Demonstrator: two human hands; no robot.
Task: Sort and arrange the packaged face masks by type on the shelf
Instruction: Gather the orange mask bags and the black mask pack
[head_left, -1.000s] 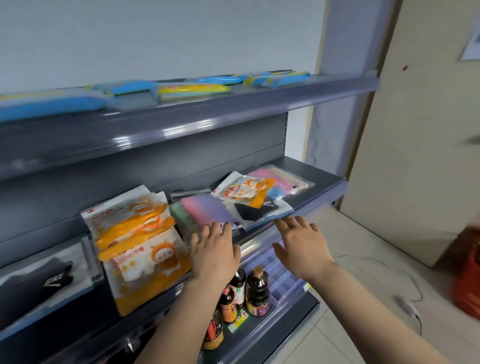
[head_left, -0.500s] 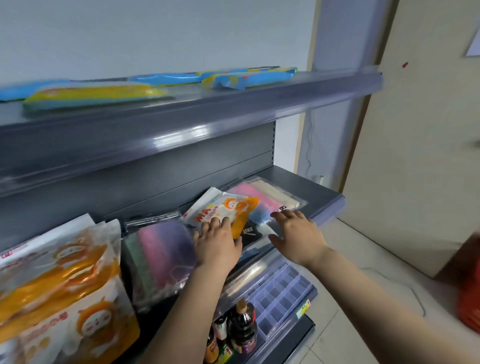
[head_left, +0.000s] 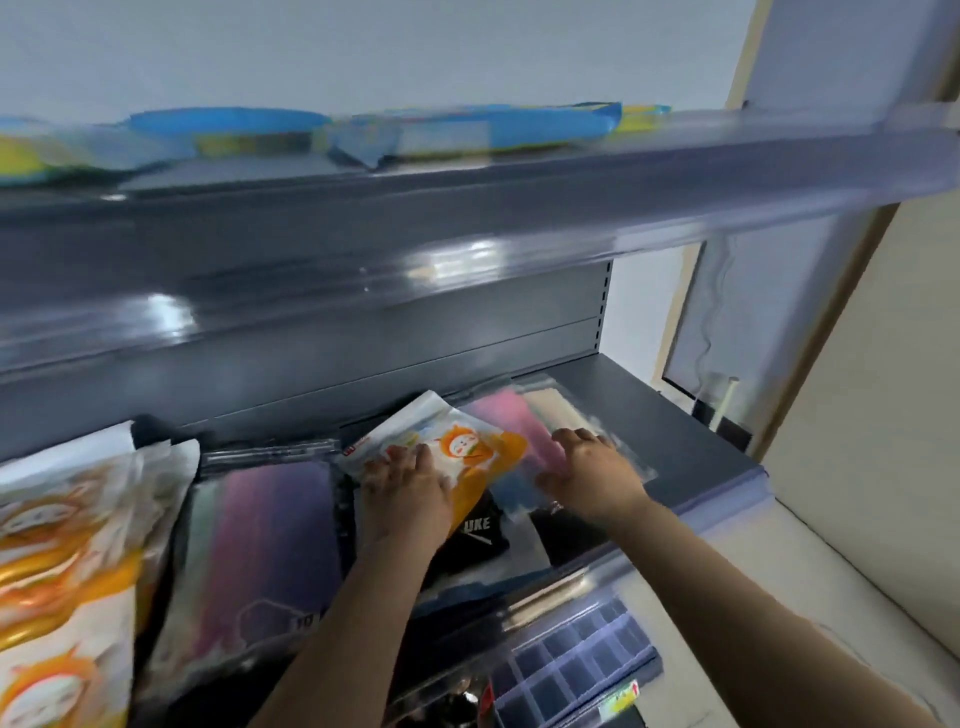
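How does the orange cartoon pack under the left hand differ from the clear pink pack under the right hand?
The orange cartoon pack is opaque, printed white and orange; the clear pink pack shows pastel masks through its film. The orange cartoon pack lies skewed, overlapping a black mask pack; the clear pink pack lies further right. Each has a hand on it: left hand, right hand.

The left hand (head_left: 402, 488) is resting on an orange pack (head_left: 457, 447) lying over a black pack (head_left: 475, 535), while the right hand (head_left: 589, 470) is pressing a pink pack (head_left: 511, 415) on the shelf (head_left: 691, 441).
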